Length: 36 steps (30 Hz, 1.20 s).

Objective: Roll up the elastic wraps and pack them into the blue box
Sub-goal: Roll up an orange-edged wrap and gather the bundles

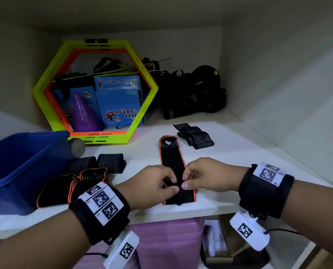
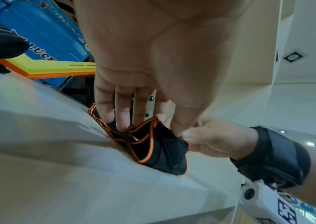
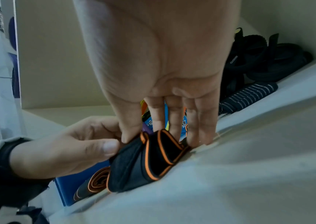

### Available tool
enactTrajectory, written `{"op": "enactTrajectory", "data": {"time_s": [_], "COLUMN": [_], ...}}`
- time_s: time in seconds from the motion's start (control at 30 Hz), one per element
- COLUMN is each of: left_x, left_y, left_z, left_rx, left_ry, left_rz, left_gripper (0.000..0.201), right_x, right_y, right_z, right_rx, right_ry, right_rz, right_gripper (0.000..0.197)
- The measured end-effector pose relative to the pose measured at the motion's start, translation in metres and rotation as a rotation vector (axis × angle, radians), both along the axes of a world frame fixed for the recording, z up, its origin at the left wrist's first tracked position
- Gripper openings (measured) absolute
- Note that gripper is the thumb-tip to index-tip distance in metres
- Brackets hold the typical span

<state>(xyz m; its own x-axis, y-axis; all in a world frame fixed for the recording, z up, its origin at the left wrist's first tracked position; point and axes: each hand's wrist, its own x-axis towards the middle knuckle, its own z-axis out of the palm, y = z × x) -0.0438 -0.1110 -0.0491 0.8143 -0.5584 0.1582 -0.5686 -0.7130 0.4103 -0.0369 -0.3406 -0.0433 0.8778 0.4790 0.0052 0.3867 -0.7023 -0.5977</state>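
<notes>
A black elastic wrap with orange edging [image 1: 172, 162] lies lengthwise on the white shelf [image 1: 229, 152], its near end folded up into a small roll [image 2: 159, 145] [image 3: 149, 160]. My left hand [image 1: 158, 183] and right hand [image 1: 202, 176] both pinch that rolled end from either side, thumbs on the near face and fingers behind it. The blue box [image 1: 16, 164] stands at the left on the shelf. Beside it lie more orange-edged wraps [image 1: 72, 183] and two rolled striped black wraps [image 1: 103, 162]. Further striped wraps [image 1: 194, 135] lie flat behind the right hand.
A yellow and orange hexagon frame [image 1: 95, 90] leans at the back, with blue Lucky Star boxes [image 1: 119, 100] and a purple cone [image 1: 84, 113] behind it. Black straps and gear [image 1: 196, 90] fill the back right corner. A grey ball [image 1: 76, 146] sits by the box. Pink mats [image 1: 167, 245] lie below.
</notes>
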Motion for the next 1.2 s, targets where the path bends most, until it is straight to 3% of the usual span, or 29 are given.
{"op": "enactTrajectory", "data": {"time_s": [0.17, 0.3, 0.47, 0.8, 0.93, 1.03, 1.2], "left_x": [-0.005, 0.000, 0.003, 0.003, 0.003, -0.003, -0.004], "left_y": [0.005, 0.005, 0.008, 0.006, 0.011, 0.009, 0.008], "left_z": [-0.011, -0.014, -0.009, -0.012, -0.014, -0.012, -0.016], "left_rx": [0.007, -0.029, -0.080, -0.264, -0.152, 0.000, -0.014], "left_ry": [0.019, 0.021, 0.146, 0.236, 0.132, 0.019, 0.053], "left_rz": [-0.049, -0.024, -0.041, 0.064, -0.077, -0.185, -0.102], "left_gripper": [0.047, 0.033, 0.017, 0.019, 0.011, 0.020, 0.024], "right_x": [-0.008, -0.010, -0.009, -0.018, -0.020, -0.025, -0.032], "right_y": [-0.001, 0.001, 0.005, 0.016, 0.014, 0.013, 0.012], "right_z": [-0.007, -0.008, -0.007, -0.014, -0.015, -0.017, -0.018], "right_rx": [-0.030, -0.095, -0.083, 0.048, -0.021, -0.118, -0.161], "right_ry": [-0.047, -0.091, -0.070, -0.055, -0.102, -0.163, -0.219], "right_rz": [0.026, 0.044, 0.017, -0.151, -0.111, 0.009, 0.046], "right_gripper": [0.035, 0.032, 0.025, 0.025, 0.019, 0.027, 0.032]}}
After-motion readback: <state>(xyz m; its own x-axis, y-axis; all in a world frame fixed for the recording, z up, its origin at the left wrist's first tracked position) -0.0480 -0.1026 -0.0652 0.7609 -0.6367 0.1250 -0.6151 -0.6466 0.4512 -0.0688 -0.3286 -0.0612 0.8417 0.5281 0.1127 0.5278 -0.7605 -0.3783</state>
